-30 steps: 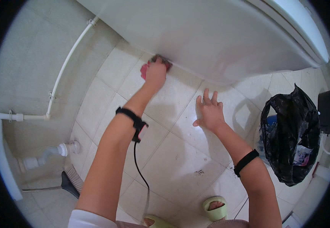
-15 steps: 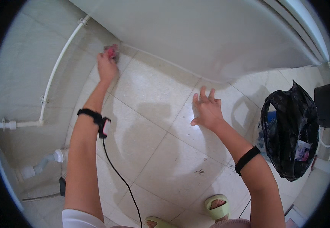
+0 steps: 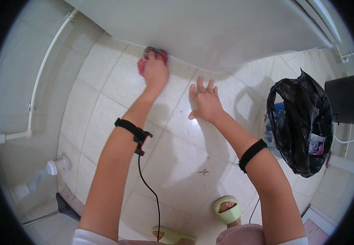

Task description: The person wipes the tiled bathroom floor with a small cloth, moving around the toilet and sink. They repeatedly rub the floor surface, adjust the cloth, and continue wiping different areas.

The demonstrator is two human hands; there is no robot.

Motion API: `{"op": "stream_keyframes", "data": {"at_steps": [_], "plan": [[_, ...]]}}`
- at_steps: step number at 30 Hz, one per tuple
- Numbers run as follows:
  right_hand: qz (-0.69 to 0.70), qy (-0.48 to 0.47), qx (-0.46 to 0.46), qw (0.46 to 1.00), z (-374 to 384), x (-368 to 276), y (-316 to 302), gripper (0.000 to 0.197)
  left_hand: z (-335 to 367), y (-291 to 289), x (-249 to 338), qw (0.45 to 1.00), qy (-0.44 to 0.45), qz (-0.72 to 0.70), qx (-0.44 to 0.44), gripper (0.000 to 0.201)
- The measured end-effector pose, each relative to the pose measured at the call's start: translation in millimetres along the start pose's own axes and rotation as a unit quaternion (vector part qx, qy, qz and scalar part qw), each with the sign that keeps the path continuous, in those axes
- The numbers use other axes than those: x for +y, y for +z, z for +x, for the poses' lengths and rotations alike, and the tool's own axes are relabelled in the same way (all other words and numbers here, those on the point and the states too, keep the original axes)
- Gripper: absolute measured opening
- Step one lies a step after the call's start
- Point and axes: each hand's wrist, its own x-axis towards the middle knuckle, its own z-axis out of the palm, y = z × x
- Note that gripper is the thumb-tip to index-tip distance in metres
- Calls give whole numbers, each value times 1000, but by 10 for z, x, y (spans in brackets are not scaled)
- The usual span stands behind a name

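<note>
My left hand point(image 3: 157, 76) is closed around a crumpled red and dark grey cloth point(image 3: 142, 66). It presses the cloth to the pale tiled floor point(image 3: 103, 110), close to the bottom edge of a large smooth white panel point(image 3: 177, 30). Part of the cloth is hidden under the fingers. To its right, my right hand point(image 3: 207, 104) rests on the tiles with its fingers spread and nothing in it. Black straps circle both forearms, and a cable hangs from the device on the left one.
An open black rubbish bag point(image 3: 303, 126) with wrappers stands at the right, before a black bin point(image 3: 344, 100). White pipes point(image 3: 42, 71) run along the left wall. A broom point(image 3: 67, 204) lies at lower left. Dark flecks point(image 3: 203, 172) mark the floor near my green slippers point(image 3: 228, 209).
My left hand has moved the cloth right, from the corner at the left along the panel's foot, nearer my right hand. The whole view has shifted a little; my right hand stays spread.
</note>
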Motion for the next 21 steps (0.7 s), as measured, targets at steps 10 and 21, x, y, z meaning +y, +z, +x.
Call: {"op": "stream_keyframes", "data": {"at_steps": [10,21], "plan": [[56,-28,168,984,-276,92,225,86,-259,-153,599,992,-38,-39,-112,41],[350,52,301,886,-1906,890,694,14,-1414,238,2123,938,174,-253,-162,28]]}}
